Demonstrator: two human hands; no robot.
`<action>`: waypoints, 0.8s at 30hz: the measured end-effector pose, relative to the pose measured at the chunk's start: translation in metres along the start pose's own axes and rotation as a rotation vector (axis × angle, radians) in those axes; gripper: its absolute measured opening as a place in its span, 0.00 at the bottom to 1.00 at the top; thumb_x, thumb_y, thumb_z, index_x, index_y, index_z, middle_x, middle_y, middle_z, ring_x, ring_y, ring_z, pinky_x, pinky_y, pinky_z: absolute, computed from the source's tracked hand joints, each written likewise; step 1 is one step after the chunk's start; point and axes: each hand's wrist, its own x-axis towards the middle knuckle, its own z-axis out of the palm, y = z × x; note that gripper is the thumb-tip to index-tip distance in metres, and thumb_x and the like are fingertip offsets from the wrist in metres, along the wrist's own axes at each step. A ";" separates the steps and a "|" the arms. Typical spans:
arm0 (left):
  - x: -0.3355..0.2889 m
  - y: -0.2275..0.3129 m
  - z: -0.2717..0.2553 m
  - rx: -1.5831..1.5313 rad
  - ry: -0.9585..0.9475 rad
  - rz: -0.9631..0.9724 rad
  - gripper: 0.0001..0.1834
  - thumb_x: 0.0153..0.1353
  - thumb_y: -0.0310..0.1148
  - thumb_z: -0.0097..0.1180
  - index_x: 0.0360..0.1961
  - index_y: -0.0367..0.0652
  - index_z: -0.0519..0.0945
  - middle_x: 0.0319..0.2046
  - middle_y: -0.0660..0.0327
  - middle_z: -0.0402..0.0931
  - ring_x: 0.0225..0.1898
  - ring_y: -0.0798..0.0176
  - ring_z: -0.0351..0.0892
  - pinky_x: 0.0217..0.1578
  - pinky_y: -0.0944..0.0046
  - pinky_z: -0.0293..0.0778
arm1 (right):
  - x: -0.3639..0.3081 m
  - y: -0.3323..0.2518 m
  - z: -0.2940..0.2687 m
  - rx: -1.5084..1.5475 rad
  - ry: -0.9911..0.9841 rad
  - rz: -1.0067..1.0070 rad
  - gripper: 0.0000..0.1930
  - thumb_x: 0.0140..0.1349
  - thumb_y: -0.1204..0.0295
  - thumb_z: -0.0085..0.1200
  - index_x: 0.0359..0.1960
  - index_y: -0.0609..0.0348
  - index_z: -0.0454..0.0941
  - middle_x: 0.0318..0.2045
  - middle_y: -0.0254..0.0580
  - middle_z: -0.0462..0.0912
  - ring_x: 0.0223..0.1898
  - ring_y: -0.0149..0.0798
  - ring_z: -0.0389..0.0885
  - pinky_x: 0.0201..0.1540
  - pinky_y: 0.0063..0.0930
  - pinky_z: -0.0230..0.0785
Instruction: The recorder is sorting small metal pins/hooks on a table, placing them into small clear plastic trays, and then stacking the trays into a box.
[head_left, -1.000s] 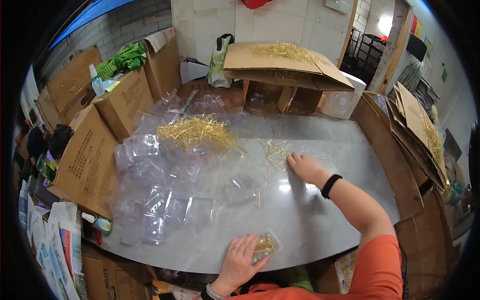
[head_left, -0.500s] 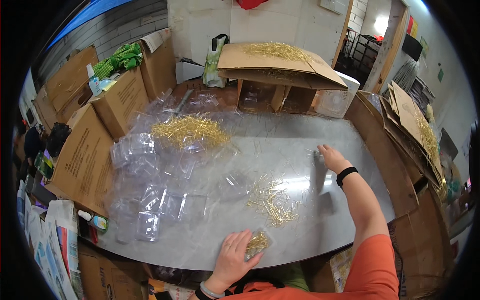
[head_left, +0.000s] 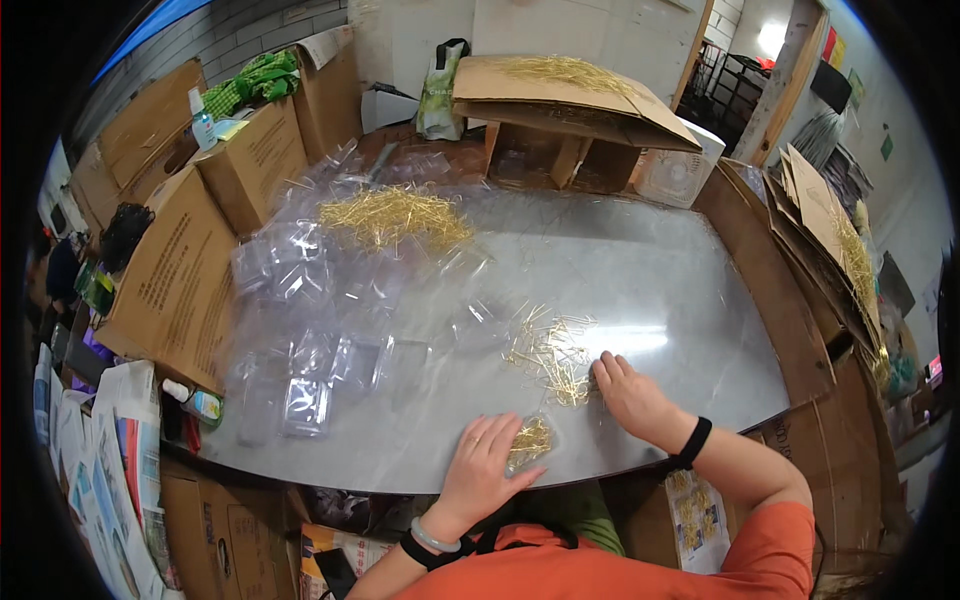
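Note:
My left hand rests at the table's near edge, thumb and fingers around a small clear plastic box holding gold wire pieces with bent ends. Just beyond it, a loose pile of the same gold wire pieces lies spread on the table. On the right side of this pile my right hand lies low over the tabletop, fingers extended side by side, the fingertips next to the wires. Its palm side is hidden, and nothing shows in its fingers.
Many clear plastic boxes cover the left side of the grey table. A larger heap of gold wires lies on boxes at the back left. Cardboard boxes line the left, and a cardboard shelf stands behind.
My right hand has come back from the far right of the table to the right edge of the near wire pile. The left hand stays at the small box. The whole view has shifted slightly.

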 end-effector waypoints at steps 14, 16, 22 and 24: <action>-0.013 -0.018 -0.018 0.109 0.038 -0.097 0.39 0.55 0.42 0.74 0.62 0.33 0.73 0.59 0.45 0.77 0.62 0.40 0.74 0.62 0.46 0.70 | -0.010 -0.082 0.015 0.360 0.183 0.069 0.38 0.69 0.41 0.50 0.73 0.51 0.66 0.75 0.53 0.62 0.76 0.66 0.53 0.74 0.68 0.43; -0.014 -0.016 -0.017 0.104 0.022 -0.082 0.38 0.55 0.43 0.74 0.62 0.33 0.73 0.59 0.44 0.76 0.62 0.40 0.74 0.63 0.47 0.70 | -0.003 -0.087 0.027 0.335 0.247 0.345 0.38 0.69 0.42 0.50 0.73 0.54 0.66 0.74 0.54 0.62 0.76 0.64 0.54 0.74 0.68 0.44; -0.012 -0.017 -0.014 0.091 -0.010 -0.055 0.39 0.57 0.44 0.73 0.63 0.33 0.73 0.62 0.43 0.74 0.65 0.38 0.71 0.66 0.47 0.68 | -0.014 -0.108 0.021 0.383 0.286 0.273 0.37 0.69 0.46 0.53 0.71 0.58 0.67 0.73 0.57 0.63 0.74 0.61 0.59 0.74 0.63 0.47; -0.008 -0.022 -0.015 0.089 -0.038 -0.066 0.39 0.57 0.44 0.73 0.63 0.33 0.73 0.65 0.43 0.72 0.67 0.37 0.69 0.67 0.46 0.66 | -0.018 -0.109 0.016 0.409 0.270 0.212 0.36 0.69 0.47 0.54 0.71 0.57 0.67 0.73 0.56 0.64 0.74 0.61 0.60 0.74 0.62 0.48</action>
